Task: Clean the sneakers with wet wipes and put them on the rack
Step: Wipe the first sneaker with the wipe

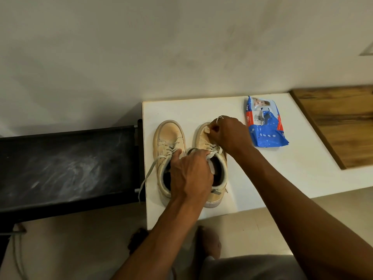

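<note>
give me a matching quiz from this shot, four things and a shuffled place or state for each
1 left hand
2 right hand
3 wipes pack
4 rack

a pinches a wipe on the right sneaker's toe
b black, left of the table
c holds the right sneaker at its opening
d blue, lying on the table

Pairs: 1-c, 2-a, 3-d, 4-b

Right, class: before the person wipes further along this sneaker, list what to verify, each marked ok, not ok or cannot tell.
1. The left hand grips the right-side sneaker at its opening, steadying it: ok.
2. The right hand pinches a wipe against the toe: ok.
3. Wipe damp enough: cannot tell.
4. The wipes pack within reach on the table: ok.
5. The other sneaker already cleaned: cannot tell.
6. The rack stands beside the table: ok.
</note>
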`<state>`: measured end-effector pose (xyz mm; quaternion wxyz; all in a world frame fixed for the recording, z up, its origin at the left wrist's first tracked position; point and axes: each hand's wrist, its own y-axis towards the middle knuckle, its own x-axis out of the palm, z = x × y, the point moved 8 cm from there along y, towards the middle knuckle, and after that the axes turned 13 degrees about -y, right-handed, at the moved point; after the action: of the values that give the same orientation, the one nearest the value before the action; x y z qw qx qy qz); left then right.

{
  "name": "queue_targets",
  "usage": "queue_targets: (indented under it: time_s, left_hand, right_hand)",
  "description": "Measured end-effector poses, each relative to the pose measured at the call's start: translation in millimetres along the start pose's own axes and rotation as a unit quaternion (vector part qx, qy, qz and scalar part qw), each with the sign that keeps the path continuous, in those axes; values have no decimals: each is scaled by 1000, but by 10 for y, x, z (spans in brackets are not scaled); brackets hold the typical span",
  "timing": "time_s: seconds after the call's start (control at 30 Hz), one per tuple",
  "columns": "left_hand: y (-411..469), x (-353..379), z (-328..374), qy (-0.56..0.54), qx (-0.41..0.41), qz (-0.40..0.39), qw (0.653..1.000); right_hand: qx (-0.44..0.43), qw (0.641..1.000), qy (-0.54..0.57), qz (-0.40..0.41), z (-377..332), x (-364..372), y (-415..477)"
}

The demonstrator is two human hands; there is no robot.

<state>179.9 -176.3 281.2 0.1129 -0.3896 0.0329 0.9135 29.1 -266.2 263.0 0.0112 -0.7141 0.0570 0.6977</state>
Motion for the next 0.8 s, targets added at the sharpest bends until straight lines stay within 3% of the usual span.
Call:
queue_targets:
  time_s: [0.07, 0.23, 0.33, 0.43, 0.6, 0.8]
  left_hand:
    - [-7, -21, 8, -4, 4, 10, 1000]
    - [-33, -71, 35, -23, 14, 34, 999]
    - [-39, -137, 42, -54, 7, 44, 998]
    - [-34, -160, -28, -121, -13, 53, 991]
    - [-7, -163, -104, -132, -28, 74, 988]
    - [47, -151, -131, -112, -34, 44, 992]
  right_hand:
    - [9, 1000, 9, 20, 13, -32, 7]
    - [3, 988, 128, -91, 85, 76, -32]
    - [56, 959, 274, -45, 334, -109, -97]
    - [68, 934, 348, -43, 508, -339, -230]
    - [-1, 946, 268, -183, 316, -259, -471]
    - [12, 951, 287, -117, 244, -193, -692]
